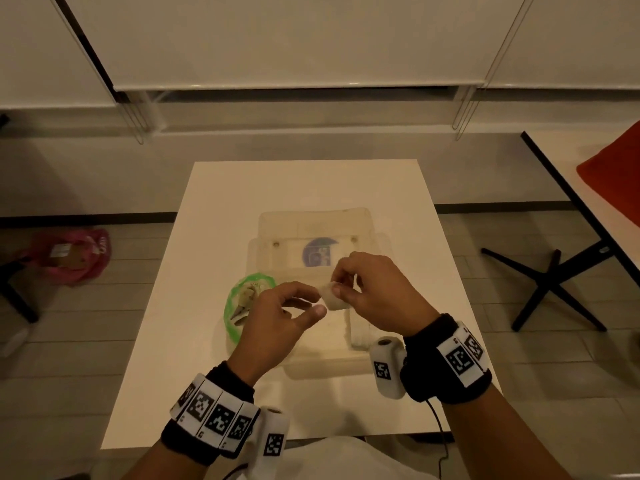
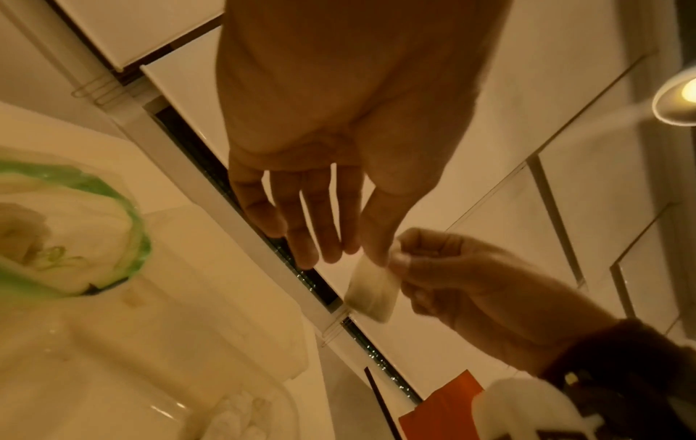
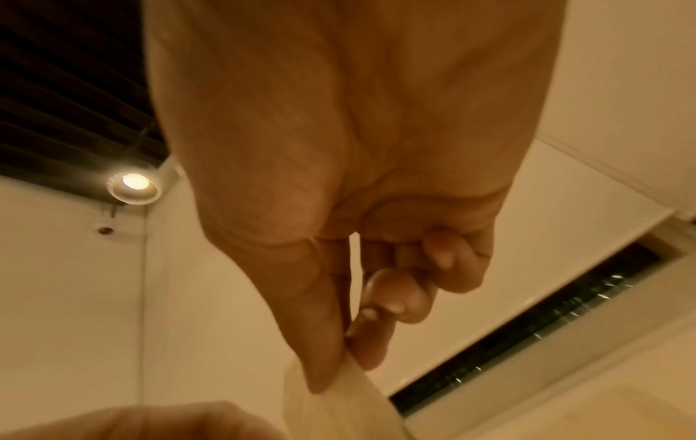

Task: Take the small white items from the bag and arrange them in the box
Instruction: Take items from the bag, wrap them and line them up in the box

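A small white wrapped item (image 1: 335,302) (image 2: 373,294) (image 3: 339,413) hangs above the clear plastic box (image 1: 304,367); my right hand (image 1: 341,285) (image 3: 344,372) pinches its top edge between thumb and forefinger. Just left of it is my left hand (image 1: 311,301) (image 2: 361,250), fingers straight and relaxed, thumb tip touching the item's edge. The green-rimmed clear bag (image 1: 231,306) (image 2: 128,220) lies left of the box with more white items inside. Several white items (image 1: 360,336) (image 2: 237,416) lie in the box's right side.
The box's open lid (image 1: 277,223) with a blue sticker lies behind it on the white table (image 1: 207,220). A pink bag (image 1: 69,254) sits on the floor at left. A second table with black legs (image 1: 554,282) and an orange seat (image 1: 613,178) stand at right.
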